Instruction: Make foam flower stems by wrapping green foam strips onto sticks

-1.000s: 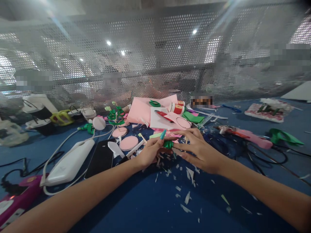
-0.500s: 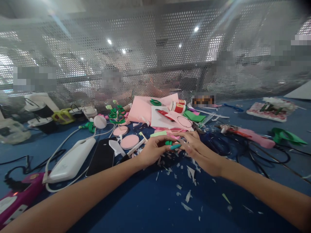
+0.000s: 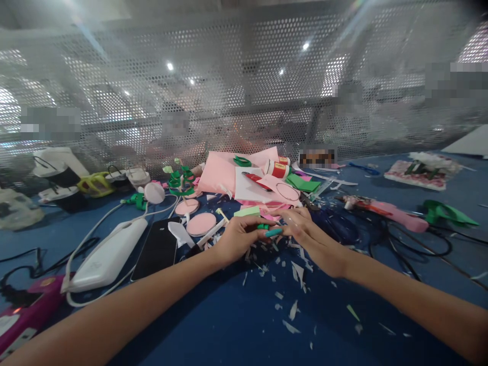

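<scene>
My two hands meet over the middle of a blue table (image 3: 213, 325). A small green foam piece (image 3: 262, 226) sits pinched between the fingertips of my left hand (image 3: 240, 239) and my right hand (image 3: 310, 236). Most of the piece is hidden by the fingers. Paper scraps (image 3: 293, 310) lie scattered under and in front of both hands. Just beyond the fingers lie pink sheets (image 3: 224, 173) and a pink disc (image 3: 202, 223).
A white power bank (image 3: 109, 254) with cable and a black phone (image 3: 156, 249) lie at left, a magenta glue gun (image 3: 19, 320) at the near left edge. A pink glue gun (image 3: 385, 209), black cables (image 3: 415, 244) and green foam (image 3: 446, 213) lie at right. A perforated screen (image 3: 244, 91) stands behind.
My hands have closed in on each other around the green piece; the right hand's fingers, spread a second ago, now press together against the left fingertips. The piece shows less.
</scene>
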`<action>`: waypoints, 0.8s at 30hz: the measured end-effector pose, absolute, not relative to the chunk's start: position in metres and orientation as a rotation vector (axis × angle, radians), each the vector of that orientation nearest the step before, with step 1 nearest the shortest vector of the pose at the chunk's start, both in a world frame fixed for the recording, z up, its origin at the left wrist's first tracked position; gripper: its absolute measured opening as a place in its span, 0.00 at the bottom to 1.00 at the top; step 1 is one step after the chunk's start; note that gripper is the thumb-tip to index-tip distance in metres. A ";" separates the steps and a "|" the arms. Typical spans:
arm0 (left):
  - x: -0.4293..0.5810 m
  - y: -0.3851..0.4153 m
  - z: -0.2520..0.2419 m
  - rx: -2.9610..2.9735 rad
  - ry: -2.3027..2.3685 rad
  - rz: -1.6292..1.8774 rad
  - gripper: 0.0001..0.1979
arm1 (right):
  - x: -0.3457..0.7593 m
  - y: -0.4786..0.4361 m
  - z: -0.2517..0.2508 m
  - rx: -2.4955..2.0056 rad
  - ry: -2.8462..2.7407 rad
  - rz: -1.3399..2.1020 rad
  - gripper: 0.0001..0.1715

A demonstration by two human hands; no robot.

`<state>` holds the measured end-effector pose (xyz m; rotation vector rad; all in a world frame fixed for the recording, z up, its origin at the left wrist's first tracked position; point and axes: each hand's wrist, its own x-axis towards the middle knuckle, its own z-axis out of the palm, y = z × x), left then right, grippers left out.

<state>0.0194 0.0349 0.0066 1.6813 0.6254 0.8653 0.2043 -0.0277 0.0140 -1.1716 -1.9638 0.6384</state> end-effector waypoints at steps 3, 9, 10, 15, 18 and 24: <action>0.019 0.034 0.007 1.821 0.655 0.912 0.15 | 0.204 -0.024 0.008 -1.228 -1.778 0.830 0.36; 0.015 0.035 0.005 2.168 0.633 0.987 0.12 | 0.199 -0.020 0.011 -0.903 -1.477 1.449 0.43; 0.014 0.034 0.004 2.208 0.635 0.992 0.12 | 0.198 -0.020 0.013 -0.876 -1.456 1.496 0.43; 0.013 0.032 0.005 2.345 0.673 1.049 0.11 | 0.195 -0.024 0.021 -0.803 -1.350 1.657 0.43; 0.014 0.031 0.005 2.425 0.681 1.047 0.10 | 0.195 -0.023 0.021 -0.745 -1.245 1.740 0.44; 0.014 0.030 0.000 2.690 0.587 1.075 0.15 | 0.195 -0.021 0.025 -0.788 -1.179 1.771 0.46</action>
